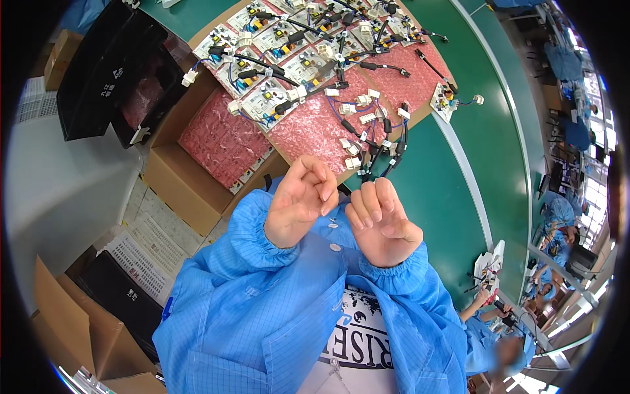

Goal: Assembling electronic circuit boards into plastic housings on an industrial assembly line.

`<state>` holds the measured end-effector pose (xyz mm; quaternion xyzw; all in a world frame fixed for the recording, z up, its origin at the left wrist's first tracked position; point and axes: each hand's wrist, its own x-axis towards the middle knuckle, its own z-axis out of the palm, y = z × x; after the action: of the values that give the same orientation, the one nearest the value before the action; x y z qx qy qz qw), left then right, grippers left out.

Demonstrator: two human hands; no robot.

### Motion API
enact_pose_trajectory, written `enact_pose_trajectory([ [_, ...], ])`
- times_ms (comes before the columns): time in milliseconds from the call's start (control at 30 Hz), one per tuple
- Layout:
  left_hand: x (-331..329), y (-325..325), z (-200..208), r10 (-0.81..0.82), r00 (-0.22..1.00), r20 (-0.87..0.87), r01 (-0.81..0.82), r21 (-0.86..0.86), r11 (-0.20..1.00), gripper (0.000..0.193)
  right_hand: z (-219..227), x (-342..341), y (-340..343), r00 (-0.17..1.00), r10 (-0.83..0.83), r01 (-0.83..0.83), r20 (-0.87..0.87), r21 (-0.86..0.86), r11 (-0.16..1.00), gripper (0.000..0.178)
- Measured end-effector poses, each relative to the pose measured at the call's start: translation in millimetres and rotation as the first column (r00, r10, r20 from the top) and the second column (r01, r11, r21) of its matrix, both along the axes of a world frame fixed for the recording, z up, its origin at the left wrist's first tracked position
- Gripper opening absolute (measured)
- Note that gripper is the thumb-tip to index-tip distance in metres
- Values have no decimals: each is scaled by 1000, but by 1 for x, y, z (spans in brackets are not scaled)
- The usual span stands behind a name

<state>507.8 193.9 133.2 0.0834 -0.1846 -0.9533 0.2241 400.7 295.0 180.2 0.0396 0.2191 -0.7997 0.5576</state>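
Both my hands are raised in front of my chest, near the bench edge, a small gap apart. My left hand (303,197) is closed loosely, fingers bent towards the thumb, with nothing visible in it. Beside it, my right hand (382,220) has its fingers curled together over the palm and the thumb to one side; it too shows nothing held. Just beyond the hands lies a bunch of short black cables with white connectors (364,118), on pink bubble wrap (305,136). Farther off, several circuit boards (266,98) with black leads lie in rows on the wrap.
An open cardboard box (177,187) lined with pink wrap stands at the left. One separate circuit board (444,103) lies at the right edge of the wrap on the green bench (436,177). Black bins (98,72) stand far left. Another person (499,341) works at lower right.
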Motion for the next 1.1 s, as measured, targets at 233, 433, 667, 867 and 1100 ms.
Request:
enact_pose_trajectory([
  [233,-3,7,8,-13,999,51,17,-71,997,39,-3,1,7,1000,8,-8,-18,-5,1000,24],
  [433,-1,10,13,64,995,82,-26,-401,916,34,-4,4,13,984,41,-42,-171,-2,999,28],
  [667,4,10,19,122,988,90,-28,-683,730,36,1,7,17,897,107,-71,-429,99,993,26],
  [867,11,6,27,329,936,124,6,-940,340,36,23,-5,13,-8,355,70,-935,354,933,21],
  [1100,18,6,26,356,918,174,114,-976,185,35,24,4,13,-430,339,166,-837,296,941,25],
])
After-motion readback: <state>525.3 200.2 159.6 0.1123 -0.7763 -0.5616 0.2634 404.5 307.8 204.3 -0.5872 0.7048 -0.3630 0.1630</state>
